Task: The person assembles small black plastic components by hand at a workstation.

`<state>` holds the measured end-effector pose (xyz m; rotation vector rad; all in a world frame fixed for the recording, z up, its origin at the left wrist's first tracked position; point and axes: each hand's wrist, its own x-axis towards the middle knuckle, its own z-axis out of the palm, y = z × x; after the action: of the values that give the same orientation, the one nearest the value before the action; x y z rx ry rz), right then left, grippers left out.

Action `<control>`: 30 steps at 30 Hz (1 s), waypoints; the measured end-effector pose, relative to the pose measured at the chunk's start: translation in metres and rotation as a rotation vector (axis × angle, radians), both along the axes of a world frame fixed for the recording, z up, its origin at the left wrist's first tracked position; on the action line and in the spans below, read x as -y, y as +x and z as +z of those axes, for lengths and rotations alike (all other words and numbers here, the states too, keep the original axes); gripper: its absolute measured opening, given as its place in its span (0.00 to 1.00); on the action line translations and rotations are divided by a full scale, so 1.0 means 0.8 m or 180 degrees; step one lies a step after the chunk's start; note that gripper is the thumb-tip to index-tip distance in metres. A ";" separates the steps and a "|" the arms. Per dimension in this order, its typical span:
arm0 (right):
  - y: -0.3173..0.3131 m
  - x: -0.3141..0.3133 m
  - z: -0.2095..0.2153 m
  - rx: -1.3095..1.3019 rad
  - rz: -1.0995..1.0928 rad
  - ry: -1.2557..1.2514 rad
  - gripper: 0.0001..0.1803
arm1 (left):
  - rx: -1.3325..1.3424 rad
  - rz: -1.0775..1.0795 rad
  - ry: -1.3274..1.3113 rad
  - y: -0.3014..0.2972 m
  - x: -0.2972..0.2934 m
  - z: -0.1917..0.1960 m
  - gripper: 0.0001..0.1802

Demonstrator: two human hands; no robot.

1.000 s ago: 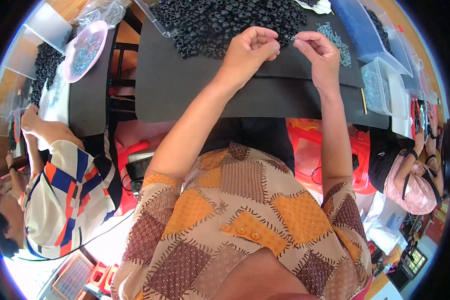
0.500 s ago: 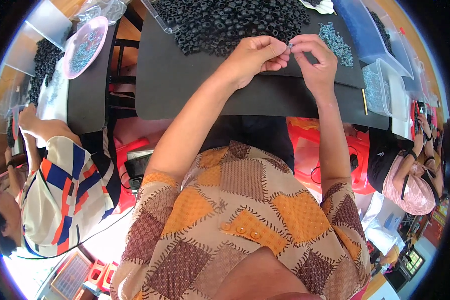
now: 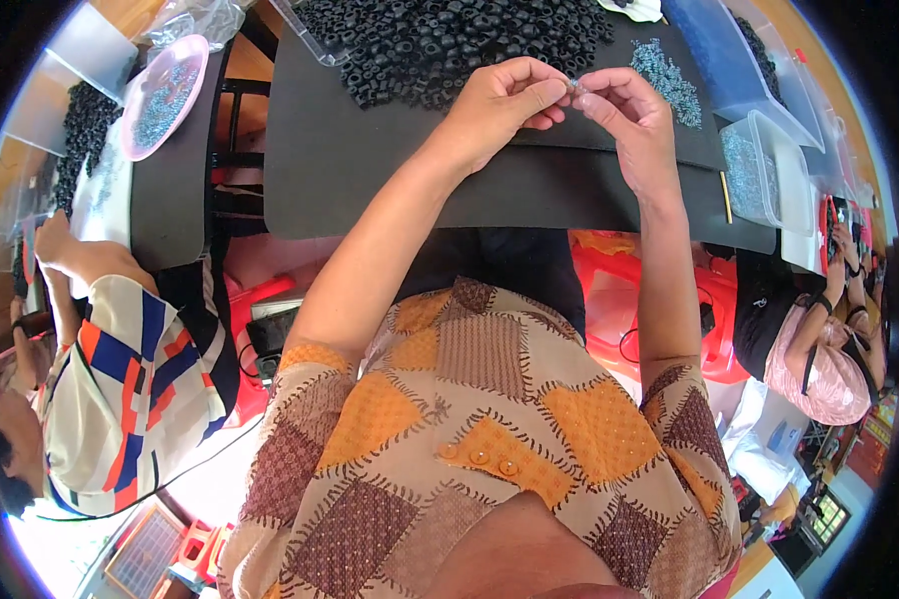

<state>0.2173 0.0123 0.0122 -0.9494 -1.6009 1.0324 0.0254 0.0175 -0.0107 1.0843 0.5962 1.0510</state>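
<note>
Over the dark table, my left hand (image 3: 504, 105) and my right hand (image 3: 631, 115) meet at their fingertips. Each has thumb and forefinger closed in a pinch on a small shiny piece (image 3: 572, 86), mostly covered by the fingers, so its kind does not show. Just beyond my hands spreads a big heap of black, hollow, ring-like plastic parts (image 3: 449, 45). A loose pile of small blue-grey shiny pieces (image 3: 666, 82) lies to the right of my right hand.
Clear plastic boxes stand at the right, one (image 3: 754, 175) with blue-grey pieces. A thin yellow stick (image 3: 726, 198) lies by the table's right edge. At the left, a pink plate (image 3: 200, 90) holds small pieces beside a co-worker in a patterned shirt (image 3: 135, 399). Another person (image 3: 819, 369) sits at right.
My right thumb has moved in toward the left fingertips, closing over the small piece. My left hand has shifted slightly left and up in the picture.
</note>
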 end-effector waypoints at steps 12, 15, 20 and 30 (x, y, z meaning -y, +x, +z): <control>-0.001 -0.001 -0.002 -0.0834 0.0766 -0.1273 0.13 | -0.0573 0.0419 0.0508 -0.001 0.003 0.003 0.12; -0.012 0.003 -0.008 -0.0854 0.0389 -0.0945 0.11 | -0.0666 0.0455 0.0472 0.000 0.002 0.001 0.11; -0.020 0.005 -0.008 -0.0287 -0.0204 -0.0171 0.06 | -0.0669 0.0552 0.0433 0.000 0.000 -0.001 0.11; -0.023 0.001 0.016 -0.0526 -0.0180 -0.0252 0.11 | -0.0658 0.0531 0.0505 -0.003 0.001 -0.001 0.12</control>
<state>0.1993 0.0112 0.0252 -0.9319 -1.3990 1.1122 0.0227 0.0170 -0.0113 1.3100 0.7899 1.1531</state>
